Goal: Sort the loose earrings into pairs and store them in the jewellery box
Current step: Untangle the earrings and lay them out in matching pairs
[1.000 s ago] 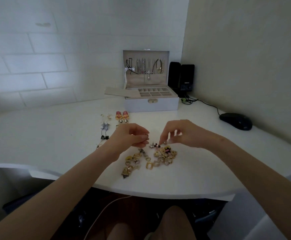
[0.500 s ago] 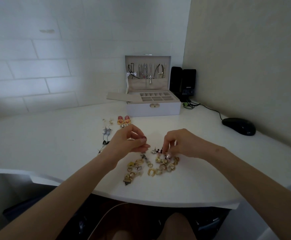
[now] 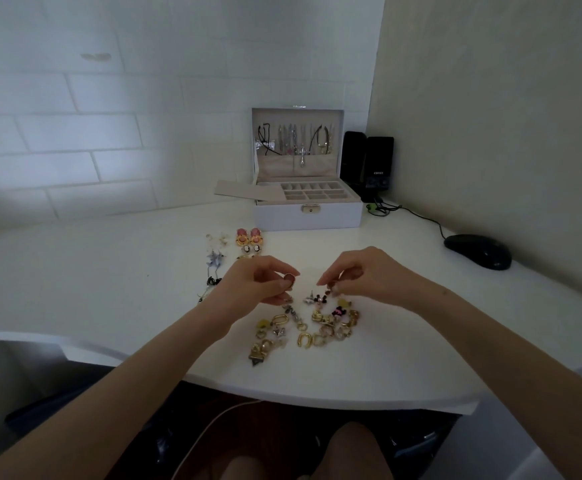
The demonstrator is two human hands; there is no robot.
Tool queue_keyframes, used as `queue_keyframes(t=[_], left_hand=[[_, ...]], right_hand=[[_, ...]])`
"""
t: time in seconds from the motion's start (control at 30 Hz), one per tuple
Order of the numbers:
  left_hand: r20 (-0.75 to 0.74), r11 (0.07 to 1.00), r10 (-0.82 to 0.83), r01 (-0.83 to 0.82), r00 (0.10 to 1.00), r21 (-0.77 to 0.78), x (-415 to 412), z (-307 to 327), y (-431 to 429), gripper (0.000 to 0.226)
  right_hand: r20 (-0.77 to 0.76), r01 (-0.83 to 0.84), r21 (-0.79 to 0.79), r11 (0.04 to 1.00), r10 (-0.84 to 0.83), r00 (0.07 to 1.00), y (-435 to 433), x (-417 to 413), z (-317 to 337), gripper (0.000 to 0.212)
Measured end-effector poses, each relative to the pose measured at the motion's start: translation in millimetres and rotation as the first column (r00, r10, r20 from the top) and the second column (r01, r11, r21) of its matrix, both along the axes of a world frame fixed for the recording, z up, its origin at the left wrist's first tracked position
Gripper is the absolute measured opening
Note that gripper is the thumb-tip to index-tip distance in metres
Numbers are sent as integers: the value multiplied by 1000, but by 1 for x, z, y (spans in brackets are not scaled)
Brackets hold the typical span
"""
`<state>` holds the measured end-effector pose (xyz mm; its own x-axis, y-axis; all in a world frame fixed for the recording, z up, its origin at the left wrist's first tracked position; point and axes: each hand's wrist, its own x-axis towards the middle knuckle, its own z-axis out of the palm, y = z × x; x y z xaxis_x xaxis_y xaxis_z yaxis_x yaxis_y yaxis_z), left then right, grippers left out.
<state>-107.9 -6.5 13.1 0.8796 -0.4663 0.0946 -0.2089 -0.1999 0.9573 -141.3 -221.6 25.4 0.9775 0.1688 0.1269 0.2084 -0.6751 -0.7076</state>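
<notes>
Left hand (image 3: 262, 282) pinches a small round earring (image 3: 288, 280); right hand (image 3: 359, 275) nips another earring (image 3: 333, 285) just above the loose pile (image 3: 307, 327) — compare them side by side, then carry both beyond the pile to the open jewellery box (image 3: 307, 216) — keep both pinches firm

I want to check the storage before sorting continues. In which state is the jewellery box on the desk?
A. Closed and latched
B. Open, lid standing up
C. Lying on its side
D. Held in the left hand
B: the jewellery box sits open at the back of the desk, its lid upright with necklaces hanging inside and the tray compartments showing.
</notes>
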Motion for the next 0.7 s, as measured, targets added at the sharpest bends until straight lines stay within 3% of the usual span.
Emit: queue_keyframes(t=[0.23,0.37,0.6,0.7], left_hand=[[6,999,47,-47,999,2,4,-5,17,12],[18,995,103,-103,995,-15,11,-7,36,10],[86,951,310,-308,947,-29,42,-5,81,8],[130,926,372,-377,919,10,65,-4,100,6]], right_hand=[[-80,15,147,989,-3,997,23,9,2,26],[-111,-14,214,977,39,993,47,21,5,17],[-67,12,307,952,9,998,105,70,13,16],[-66,-6,276,961,25,997,130,96,18,13]])
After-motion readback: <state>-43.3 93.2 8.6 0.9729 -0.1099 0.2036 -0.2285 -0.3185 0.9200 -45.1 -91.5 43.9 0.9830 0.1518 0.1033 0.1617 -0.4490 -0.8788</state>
